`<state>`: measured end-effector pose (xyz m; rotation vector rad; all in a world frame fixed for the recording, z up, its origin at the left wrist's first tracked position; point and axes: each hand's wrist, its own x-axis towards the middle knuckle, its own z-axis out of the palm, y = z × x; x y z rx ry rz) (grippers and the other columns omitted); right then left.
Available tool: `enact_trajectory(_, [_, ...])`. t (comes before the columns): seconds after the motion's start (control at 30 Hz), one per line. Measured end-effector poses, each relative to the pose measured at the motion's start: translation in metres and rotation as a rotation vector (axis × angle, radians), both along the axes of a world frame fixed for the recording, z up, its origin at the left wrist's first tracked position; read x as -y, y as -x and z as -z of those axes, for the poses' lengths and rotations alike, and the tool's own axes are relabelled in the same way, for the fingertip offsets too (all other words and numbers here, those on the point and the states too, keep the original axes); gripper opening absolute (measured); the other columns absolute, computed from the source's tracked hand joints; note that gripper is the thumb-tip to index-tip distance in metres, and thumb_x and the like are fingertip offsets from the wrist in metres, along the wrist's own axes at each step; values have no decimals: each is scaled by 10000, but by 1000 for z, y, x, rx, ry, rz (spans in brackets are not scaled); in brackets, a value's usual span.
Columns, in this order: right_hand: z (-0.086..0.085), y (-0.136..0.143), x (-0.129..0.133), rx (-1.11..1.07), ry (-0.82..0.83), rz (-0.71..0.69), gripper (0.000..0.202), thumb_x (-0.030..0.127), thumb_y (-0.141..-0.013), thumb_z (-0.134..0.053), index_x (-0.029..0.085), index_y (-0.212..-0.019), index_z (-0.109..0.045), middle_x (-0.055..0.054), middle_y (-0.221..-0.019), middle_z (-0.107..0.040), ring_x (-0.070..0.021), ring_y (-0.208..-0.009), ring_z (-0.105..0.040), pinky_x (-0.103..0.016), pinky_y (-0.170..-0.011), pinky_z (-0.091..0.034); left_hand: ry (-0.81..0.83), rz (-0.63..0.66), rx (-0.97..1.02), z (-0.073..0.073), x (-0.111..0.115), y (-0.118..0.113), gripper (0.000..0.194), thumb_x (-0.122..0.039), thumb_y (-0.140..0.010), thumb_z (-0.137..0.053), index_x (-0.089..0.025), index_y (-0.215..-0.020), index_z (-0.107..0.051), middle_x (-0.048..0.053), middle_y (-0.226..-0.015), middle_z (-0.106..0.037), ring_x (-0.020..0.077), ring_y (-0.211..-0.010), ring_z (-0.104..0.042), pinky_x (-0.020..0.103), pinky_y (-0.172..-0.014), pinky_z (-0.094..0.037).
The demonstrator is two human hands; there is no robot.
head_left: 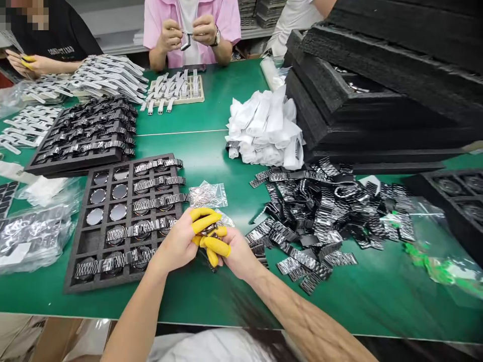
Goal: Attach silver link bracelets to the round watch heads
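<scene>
Left hand (180, 243) and right hand (231, 251), yellow finger cots, both pinched on watch piece (209, 230) at table centre; fitting strap, I judge; foam tray (77, 274) at 9 o'clock; strap pile (324, 216) at 3; next needs careful alignment.

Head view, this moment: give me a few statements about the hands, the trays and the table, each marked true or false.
1. Both hands meet over the green table with yellow finger cots on several fingertips. True: the left hand and right hand pinch a small metal part between them.
2. The black foam tray beside the left hand is filled with watches in every slot. False: its left columns hold bare watch cases without bands.
3. A loose pile of metal watch bands lies to the right of the hands. True.
4. The person in pink across the table has idle hands flat on the table. False: both are raised, holding something.
</scene>
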<state>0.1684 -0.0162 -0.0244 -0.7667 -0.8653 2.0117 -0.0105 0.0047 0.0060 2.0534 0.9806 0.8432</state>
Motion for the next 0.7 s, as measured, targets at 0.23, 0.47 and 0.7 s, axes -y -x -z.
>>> enact_trajectory(0.23, [-2, -3, -2, 4, 41, -25, 442, 561, -799, -870, 159, -723, -703, 31, -475, -606, -74, -376, -426, -209, -392, -289, -84, 58, -96, -6, -2, 4, 713, 66, -919, -441, -332, -1491, -589, 89, -1383, -639, 254, -1238, -579, 461, -1078, -528])
enact_trajectory(0.47, [-4, -3, -2, -65, 77, -14, 465, 584, -813, -866, 163, -742, -682, 45, -459, -567, -74, -384, -414, -211, -409, -282, -103, 45, -77, 3, -1, 3, 765, 85, -886, -394, -307, -1528, -533, 93, -1455, -595, 236, -1324, -600, 427, -1117, -534])
enact_trajectory(0.7, [0, 3, 1, -87, 148, 144, 500, 631, -804, -868, 198, -807, -617, 68, -468, -559, -69, -378, -360, -205, -403, -253, -123, 23, -124, -4, 1, 1, 575, -71, -974, -465, -270, -1506, -559, 141, -1411, -533, 299, -1303, -565, 483, -1089, -530])
